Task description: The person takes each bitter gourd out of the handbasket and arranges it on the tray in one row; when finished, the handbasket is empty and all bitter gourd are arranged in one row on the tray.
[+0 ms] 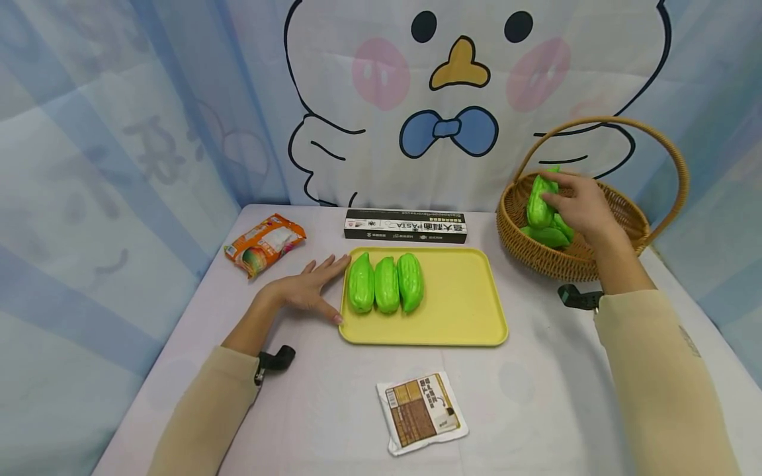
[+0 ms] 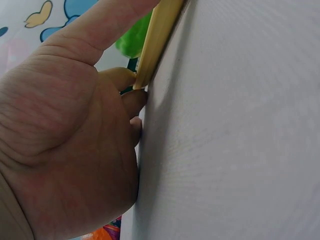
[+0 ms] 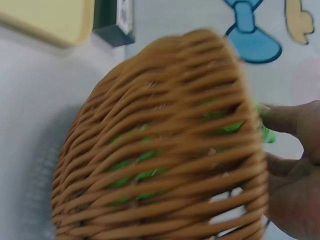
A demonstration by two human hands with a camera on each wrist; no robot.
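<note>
Three green bitter melons (image 1: 386, 285) lie side by side on the left part of a yellow tray (image 1: 458, 297). My left hand (image 1: 306, 289), fingers spread, touches the tray's left rim; in the left wrist view the thumb and fingertips meet the tray edge (image 2: 156, 45). Over the wicker basket (image 1: 542, 258) my right hand (image 1: 580, 201) pinches another bitter melon (image 1: 538, 206) between thumb and fingers. More green bitter melons (image 1: 549, 237) lie below it inside the basket. In the right wrist view the basket wall hides most of that hand's hold.
An orange snack packet (image 1: 264, 244) lies at the back left. Behind the tray is a black pasta box (image 1: 405, 226). A brown and white packet (image 1: 423, 413) lies in front of it. The basket's tall handle (image 1: 675, 162) arches at the right. A printed curtain (image 1: 446, 178) hangs behind.
</note>
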